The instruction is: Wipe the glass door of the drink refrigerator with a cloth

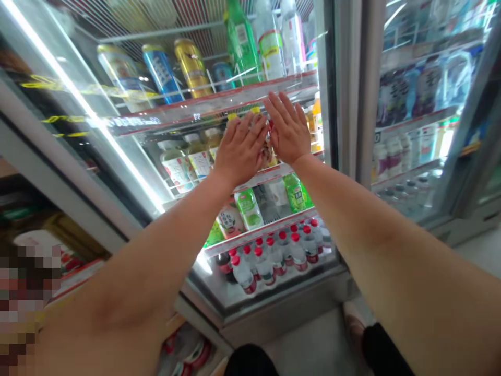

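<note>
My left hand (243, 147) is stretched out in front of the middle shelf of a drinks fridge, palm away from me, its fingers extended. Close beside it, my right hand (290, 128) reaches up with straight fingers and the thumb side toward the left hand. A bottle with a brown, patterned label (266, 152) partly shows between them; whether either hand touches it I cannot tell. Left of my hands stand several pale-capped bottles (200, 156). Green packs, one a green-and-white carton (249, 209), sit on the shelf below.
Above are a blue can (162, 73), a gold can (192, 68) and a green bottle (242, 44). Several red-capped bottles (275, 256) stand at the bottom. A metal frame post (354, 104) separates another fridge section on the right. Shelves with goods are at the left.
</note>
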`<state>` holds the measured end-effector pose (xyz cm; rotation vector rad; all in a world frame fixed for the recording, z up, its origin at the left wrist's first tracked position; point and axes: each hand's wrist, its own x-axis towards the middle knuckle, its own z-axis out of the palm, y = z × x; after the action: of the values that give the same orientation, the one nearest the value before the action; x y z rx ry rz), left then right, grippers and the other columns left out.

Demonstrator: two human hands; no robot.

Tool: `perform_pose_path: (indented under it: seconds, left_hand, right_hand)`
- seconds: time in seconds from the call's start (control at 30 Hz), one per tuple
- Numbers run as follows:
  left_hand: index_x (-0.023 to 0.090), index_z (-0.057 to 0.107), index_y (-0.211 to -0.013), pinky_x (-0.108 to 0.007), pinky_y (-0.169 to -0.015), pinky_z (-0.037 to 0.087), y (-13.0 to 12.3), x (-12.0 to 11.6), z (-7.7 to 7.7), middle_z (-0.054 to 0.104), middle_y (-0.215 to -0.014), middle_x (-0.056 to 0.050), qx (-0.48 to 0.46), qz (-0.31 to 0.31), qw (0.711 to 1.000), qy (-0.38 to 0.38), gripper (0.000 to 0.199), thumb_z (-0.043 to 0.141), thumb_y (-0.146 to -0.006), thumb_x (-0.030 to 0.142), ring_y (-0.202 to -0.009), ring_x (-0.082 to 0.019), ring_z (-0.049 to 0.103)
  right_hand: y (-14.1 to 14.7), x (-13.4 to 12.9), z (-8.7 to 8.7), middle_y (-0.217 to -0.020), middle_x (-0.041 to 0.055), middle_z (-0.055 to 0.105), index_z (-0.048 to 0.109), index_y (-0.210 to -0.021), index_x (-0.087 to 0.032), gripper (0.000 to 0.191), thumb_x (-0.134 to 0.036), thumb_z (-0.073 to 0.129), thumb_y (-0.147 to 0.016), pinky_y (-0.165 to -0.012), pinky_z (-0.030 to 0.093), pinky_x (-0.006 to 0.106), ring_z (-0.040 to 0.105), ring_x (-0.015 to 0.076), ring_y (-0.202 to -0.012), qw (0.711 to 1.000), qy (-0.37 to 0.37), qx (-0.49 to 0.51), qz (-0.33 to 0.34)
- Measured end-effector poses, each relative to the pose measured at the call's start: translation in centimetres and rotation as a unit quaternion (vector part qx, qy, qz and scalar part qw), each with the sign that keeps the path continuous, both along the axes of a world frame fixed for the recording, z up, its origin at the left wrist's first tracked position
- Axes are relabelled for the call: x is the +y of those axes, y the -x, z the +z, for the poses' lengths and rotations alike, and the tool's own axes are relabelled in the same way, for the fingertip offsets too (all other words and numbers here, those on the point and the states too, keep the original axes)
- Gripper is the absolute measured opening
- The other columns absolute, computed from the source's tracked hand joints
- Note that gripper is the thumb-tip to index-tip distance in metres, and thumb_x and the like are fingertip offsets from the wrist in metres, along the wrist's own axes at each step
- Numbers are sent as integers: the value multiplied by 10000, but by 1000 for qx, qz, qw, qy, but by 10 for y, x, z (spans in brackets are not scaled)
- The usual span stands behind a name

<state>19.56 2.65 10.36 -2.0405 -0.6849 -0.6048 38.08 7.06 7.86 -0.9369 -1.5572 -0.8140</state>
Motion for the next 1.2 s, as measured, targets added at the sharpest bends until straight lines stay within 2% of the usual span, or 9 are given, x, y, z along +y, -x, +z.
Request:
perform_pose_path:
  seconds: [0.13,0.3,0.43,0.5,0.57,0.7,0.87,1.07,1.2]
  left_hand:
    - [252,413,-1581,-552,-1313,145,46,-1,9,374,-1660,-34,32,-8,999,-25,590,468,-998,326,-1587,-286,199]
    - [266,435,-1553,-579,-1292,212,139,-19,12,389,-1646,-9,-3,25,997,-73,580,529,-993,384,-1578,-281,237]
    - [229,429,-1565,-582,-1250,298,210,-42,11,384,-1641,-47,-16,47,993,-110,672,611,-929,346,-1553,-328,299]
    - [244,391,-1589,-586,-1248,297,231,-49,11,360,-1651,-39,-28,65,990,-119,728,625,-906,333,-1554,-331,295]
    - [245,376,-1597,-586,-1252,288,241,-53,12,343,-1659,-35,-37,81,989,-117,741,615,-901,329,-1561,-322,278]
    - [195,367,-1603,-601,-1246,277,230,-50,12,331,-1669,-71,-64,84,986,-133,702,548,-937,326,-1568,-329,255]
    - [175,338,-1614,-637,-1232,254,191,-32,2,288,-1691,-83,-94,79,982,-141,697,520,-963,347,-1578,-354,206]
    - [179,321,-1617,-656,-1268,127,127,-10,-11,252,-1709,-60,-164,48,979,-114,661,454,-1000,375,-1598,-331,121]
    - [196,339,-1610,-605,-1302,73,72,-5,-16,275,-1703,-70,-169,24,984,-53,671,468,-979,386,-1605,-323,93]
  right_hand:
    - [-1,-3,-1,-1696,-28,314,290,-1642,-281,633,-269,297,-1009,-1311,183,553,183,231,-1600,1000,2,-2,12]
    - [0,-7,-2,-1701,-31,302,288,-1642,-288,654,-236,314,-990,-1317,174,559,175,236,-1602,1000,12,2,16]
    - [1,-10,-2,-1696,-17,317,301,-1638,-276,673,-220,340,-969,-1315,181,569,189,249,-1599,1000,16,4,20]
    - [2,-11,-2,-1698,-17,315,293,-1640,-276,682,-216,345,-962,-1314,179,570,188,249,-1599,1000,12,3,21]
    - [2,-10,-3,-1698,-19,312,285,-1642,-280,686,-219,347,-961,-1310,177,575,190,250,-1598,1000,8,3,21]
    - [2,-9,-2,-1693,-23,319,296,-1638,-281,678,-235,353,-964,-1303,180,591,207,254,-1594,1000,5,6,20]
    - [2,-10,-1,-1694,-17,319,308,-1635,-276,684,-223,356,-955,-1311,182,572,199,241,-1597,1000,15,4,22]
    - [2,-10,-1,-1693,-21,320,291,-1642,-289,657,-239,336,-989,-1311,183,571,188,234,-1599,1000,12,4,18]
    - [2,-7,-2,-1691,-29,321,283,-1646,-301,658,-246,331,-993,-1312,182,569,187,226,-1599,1000,7,6,15]
